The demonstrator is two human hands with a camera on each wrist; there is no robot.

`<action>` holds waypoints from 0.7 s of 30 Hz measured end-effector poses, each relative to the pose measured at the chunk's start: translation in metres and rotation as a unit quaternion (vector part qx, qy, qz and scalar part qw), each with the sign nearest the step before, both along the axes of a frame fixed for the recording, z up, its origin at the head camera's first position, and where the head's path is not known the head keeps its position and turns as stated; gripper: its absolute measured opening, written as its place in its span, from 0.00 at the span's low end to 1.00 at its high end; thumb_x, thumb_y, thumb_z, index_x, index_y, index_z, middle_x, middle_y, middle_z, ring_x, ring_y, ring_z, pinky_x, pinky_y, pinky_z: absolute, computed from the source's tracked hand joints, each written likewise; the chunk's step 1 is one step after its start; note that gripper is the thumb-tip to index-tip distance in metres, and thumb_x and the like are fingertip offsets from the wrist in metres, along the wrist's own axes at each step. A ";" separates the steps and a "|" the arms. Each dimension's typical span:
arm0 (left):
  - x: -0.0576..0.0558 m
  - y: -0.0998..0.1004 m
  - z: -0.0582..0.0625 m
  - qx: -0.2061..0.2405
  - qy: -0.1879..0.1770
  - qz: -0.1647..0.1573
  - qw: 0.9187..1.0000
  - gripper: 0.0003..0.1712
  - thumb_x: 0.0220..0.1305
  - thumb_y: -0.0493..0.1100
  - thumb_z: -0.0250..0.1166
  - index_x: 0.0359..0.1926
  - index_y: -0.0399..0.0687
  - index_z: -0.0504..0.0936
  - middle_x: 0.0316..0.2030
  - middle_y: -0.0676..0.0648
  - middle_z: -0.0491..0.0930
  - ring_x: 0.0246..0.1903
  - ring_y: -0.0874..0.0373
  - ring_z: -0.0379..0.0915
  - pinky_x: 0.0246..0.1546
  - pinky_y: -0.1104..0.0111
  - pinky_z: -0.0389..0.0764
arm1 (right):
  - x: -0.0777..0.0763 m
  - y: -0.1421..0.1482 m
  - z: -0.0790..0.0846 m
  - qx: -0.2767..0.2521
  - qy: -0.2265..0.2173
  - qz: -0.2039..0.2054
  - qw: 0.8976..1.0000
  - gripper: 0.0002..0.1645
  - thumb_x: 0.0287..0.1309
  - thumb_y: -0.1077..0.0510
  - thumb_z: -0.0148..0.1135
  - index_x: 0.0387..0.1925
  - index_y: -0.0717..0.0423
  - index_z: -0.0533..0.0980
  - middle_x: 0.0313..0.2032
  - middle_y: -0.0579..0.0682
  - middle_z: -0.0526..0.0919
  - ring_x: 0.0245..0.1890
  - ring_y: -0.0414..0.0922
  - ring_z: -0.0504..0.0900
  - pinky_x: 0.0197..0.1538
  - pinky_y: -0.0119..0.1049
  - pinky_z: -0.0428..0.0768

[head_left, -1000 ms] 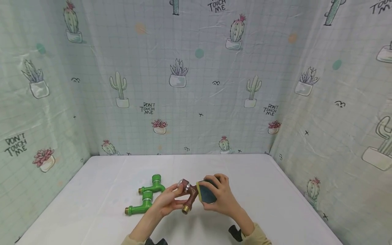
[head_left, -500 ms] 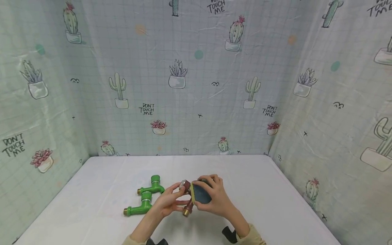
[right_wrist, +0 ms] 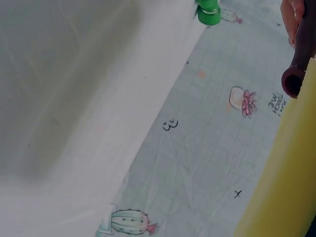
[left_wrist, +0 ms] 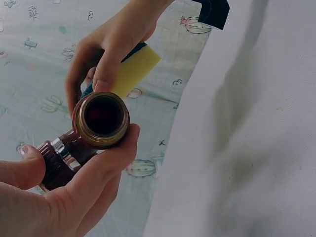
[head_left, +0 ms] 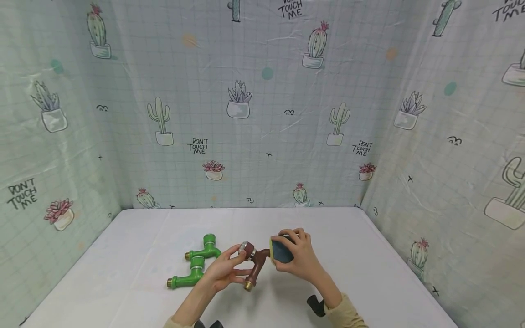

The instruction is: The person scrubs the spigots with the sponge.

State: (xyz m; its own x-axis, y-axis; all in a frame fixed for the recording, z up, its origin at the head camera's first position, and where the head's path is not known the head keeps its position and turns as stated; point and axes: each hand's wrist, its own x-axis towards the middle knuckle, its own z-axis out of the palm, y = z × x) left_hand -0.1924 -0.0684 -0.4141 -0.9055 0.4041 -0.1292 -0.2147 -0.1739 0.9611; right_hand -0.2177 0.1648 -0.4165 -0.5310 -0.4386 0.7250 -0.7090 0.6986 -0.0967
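My left hand [head_left: 224, 269] grips a brown plastic tap [head_left: 259, 263] by its knob, with the thumb on one side and fingers under the body. The tap's brass threaded end [left_wrist: 104, 120] faces the left wrist camera. In my right hand [head_left: 301, 257] is a sponge [head_left: 282, 249], dark blue on one face and yellow on the other, pinched between thumb and fingers. Its yellow side [right_wrist: 289, 163] is at the tap's spout end [right_wrist: 293, 81] in the right wrist view; whether they touch I cannot tell.
Two green taps [head_left: 189, 279] with brass threads lie on the white table [head_left: 135, 255], left of my left hand. Behind the table hangs a cactus-print curtain [head_left: 262, 150], which also encloses both sides. Dark wrist-camera parts [head_left: 316, 305] show near the sleeves.
My right hand moved the sponge left over the tap's body, then back right to the spout's end, uncovering the body. The left hand and tap stay nearly in place.
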 end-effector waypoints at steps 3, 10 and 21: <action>-0.001 -0.001 0.000 0.018 -0.015 -0.003 1.000 0.38 0.62 0.54 0.51 0.66 0.41 0.48 0.57 0.32 0.61 0.40 0.45 0.76 0.41 0.49 0.78 | -0.002 0.003 0.001 -0.001 0.010 -0.012 1.000 0.31 0.33 0.46 0.70 0.46 0.43 0.75 0.45 0.46 0.74 0.41 0.45 0.63 0.41 0.45 0.63; -0.001 -0.005 0.008 0.056 -0.017 -0.041 0.997 0.26 0.63 0.55 0.50 0.58 0.52 0.56 0.51 0.35 0.70 0.44 0.39 0.75 0.41 0.50 0.77 | 0.001 -0.001 0.007 -0.018 0.036 0.000 0.999 0.30 0.41 0.40 0.64 0.49 0.44 0.73 0.46 0.48 0.72 0.43 0.46 0.62 0.42 0.47 0.61; 0.000 -0.011 0.022 0.152 -0.068 -0.124 0.978 0.28 0.68 0.53 0.41 0.62 0.55 0.40 0.49 0.35 0.73 0.47 0.45 0.74 0.44 0.53 0.78 | 0.006 -0.004 0.017 -0.044 0.044 -0.004 0.998 0.31 0.40 0.42 0.64 0.50 0.44 0.73 0.47 0.49 0.72 0.44 0.48 0.62 0.42 0.46 0.60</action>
State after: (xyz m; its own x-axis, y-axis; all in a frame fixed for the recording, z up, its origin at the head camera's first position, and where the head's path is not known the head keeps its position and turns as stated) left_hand -0.1924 -0.0792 -0.3924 -0.7571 0.6483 -0.0806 -0.4088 -0.3739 0.8325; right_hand -0.2114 0.1611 -0.3997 -0.4667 -0.3667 0.8048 -0.7117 0.6959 -0.0956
